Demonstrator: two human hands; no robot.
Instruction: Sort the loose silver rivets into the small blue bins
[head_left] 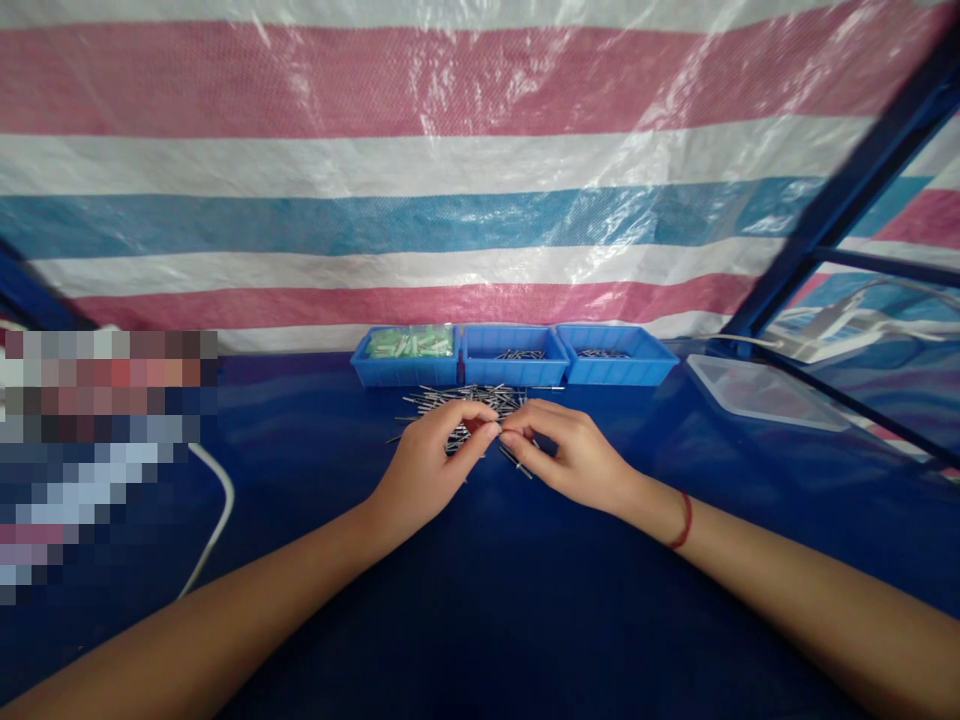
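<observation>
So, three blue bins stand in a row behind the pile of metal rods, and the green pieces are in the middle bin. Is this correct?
Not fully: the green pieces are in the left bin, not the middle bin, as the head view shows. The three blue bins do stand in a row behind the pile of metal rods.

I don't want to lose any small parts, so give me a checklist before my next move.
1. Bare left hand and bare right hand close together: ok, fingertips meeting.
2. Grip on any small part: cannot tell, too small.
3. Loose pile of thin, silvery, metal-looking rods tidy: not ok, lying crisscrossed.
4. Three rectangular blue plastic bins upright: ok, side by side.
5. Small pale-green pieces contained: ok, in the leftmost bin.
</observation>
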